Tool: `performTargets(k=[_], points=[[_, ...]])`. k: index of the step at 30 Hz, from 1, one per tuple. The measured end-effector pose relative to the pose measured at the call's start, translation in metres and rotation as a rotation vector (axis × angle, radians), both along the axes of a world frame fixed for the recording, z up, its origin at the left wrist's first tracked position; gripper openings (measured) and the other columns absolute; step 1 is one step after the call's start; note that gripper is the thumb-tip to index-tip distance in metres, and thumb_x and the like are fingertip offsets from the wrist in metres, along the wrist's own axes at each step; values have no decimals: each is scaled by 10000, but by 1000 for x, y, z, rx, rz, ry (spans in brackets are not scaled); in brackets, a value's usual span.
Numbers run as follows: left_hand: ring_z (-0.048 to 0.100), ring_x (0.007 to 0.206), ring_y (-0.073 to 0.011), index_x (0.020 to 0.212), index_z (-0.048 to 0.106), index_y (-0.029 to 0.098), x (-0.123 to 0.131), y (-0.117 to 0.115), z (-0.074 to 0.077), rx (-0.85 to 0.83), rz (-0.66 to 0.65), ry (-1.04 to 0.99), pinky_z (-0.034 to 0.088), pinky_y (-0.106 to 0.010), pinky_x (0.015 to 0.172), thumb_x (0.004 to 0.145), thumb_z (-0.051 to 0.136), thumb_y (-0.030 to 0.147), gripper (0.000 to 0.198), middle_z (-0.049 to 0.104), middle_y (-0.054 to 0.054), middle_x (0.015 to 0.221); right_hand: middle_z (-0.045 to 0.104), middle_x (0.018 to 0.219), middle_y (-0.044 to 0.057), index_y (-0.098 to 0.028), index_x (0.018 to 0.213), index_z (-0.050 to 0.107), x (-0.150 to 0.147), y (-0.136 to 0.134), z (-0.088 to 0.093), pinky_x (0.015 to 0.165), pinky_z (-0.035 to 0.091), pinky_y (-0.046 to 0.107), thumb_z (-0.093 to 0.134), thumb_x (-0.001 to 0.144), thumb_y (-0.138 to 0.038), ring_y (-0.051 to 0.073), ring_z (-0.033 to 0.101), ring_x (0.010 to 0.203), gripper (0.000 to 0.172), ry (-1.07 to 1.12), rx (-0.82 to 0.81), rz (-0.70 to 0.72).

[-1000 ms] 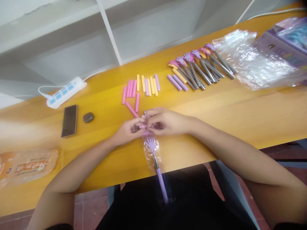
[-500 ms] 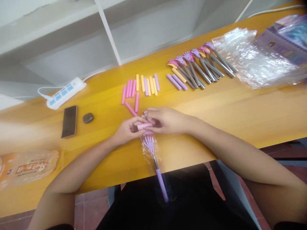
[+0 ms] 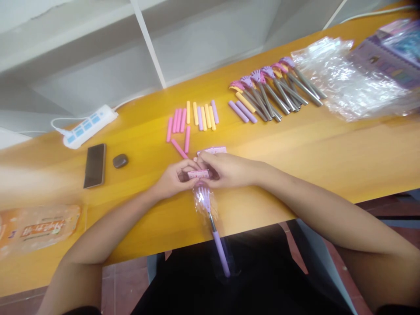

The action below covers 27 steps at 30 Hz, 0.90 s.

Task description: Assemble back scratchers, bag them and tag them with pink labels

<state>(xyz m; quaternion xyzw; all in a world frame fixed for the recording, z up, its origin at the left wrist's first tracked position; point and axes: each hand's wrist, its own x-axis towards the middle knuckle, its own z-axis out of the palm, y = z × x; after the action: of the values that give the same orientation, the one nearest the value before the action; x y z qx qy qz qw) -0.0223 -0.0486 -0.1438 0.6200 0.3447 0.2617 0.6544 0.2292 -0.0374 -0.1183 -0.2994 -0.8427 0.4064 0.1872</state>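
Observation:
My left hand (image 3: 175, 178) and my right hand (image 3: 221, 168) meet near the table's front part, both pinching a small pink and white header card (image 3: 198, 174). Just below the card hangs a clear plastic bag (image 3: 199, 202). Inside it lies a back scratcher with a purple hand-shaped head (image 3: 205, 197), a metal shaft and a purple handle (image 3: 221, 253) that reaches past the table edge over my lap. Behind my right hand's fingers another pink and purple printed card part (image 3: 213, 150) shows; most of it is covered.
Pink grips (image 3: 178, 120), yellow grips (image 3: 206, 117) and purple grips (image 3: 243, 111) lie behind my hands. Several back scratchers (image 3: 275, 89) are piled at back right, beside clear bags (image 3: 348, 78) and purple cards (image 3: 380, 61). A phone (image 3: 95, 166), dark case (image 3: 120, 161), power strip (image 3: 90, 127) and orange packet (image 3: 42, 227) are left.
My right hand has shifted slightly down toward the card. More of the printed card behind it now shows. The bag looks more bunched over the scratcher's head.

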Motion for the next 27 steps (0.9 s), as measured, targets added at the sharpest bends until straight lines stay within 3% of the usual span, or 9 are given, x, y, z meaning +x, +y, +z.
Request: performTargets(k=[15,21,24,27], points=[[761,932,-143,1061,660,170,1,0,-1,4,-46,-70,581,-263,872,931,839,251,236,786,-68,1035,558,816,-55,-248,1017,399,0,-3,-2,612,354,251,689,938,-202,107,443,667,304,106,-155,90],[733,897,-132,1081,664,179,-1,1,-4,13,-39,-47,569,-251,849,928,826,261,237,754,-51,1013,573,864,-43,-246,1045,411,3,0,3,629,386,258,711,931,-239,115,477,698,321,76,-221,106],[708,874,-123,1138,675,185,-3,2,-3,24,-38,-30,555,-237,825,928,821,274,271,730,-37,1028,636,984,13,-224,1110,444,4,-4,17,701,442,283,686,996,-366,142,554,794,303,24,-268,46],[669,821,-122,1107,695,174,-3,2,4,68,-29,51,521,-219,754,891,864,329,316,715,-23,988,682,1065,66,-192,1174,474,4,-28,29,759,490,303,640,1047,-414,162,615,867,304,-5,-334,-104]])
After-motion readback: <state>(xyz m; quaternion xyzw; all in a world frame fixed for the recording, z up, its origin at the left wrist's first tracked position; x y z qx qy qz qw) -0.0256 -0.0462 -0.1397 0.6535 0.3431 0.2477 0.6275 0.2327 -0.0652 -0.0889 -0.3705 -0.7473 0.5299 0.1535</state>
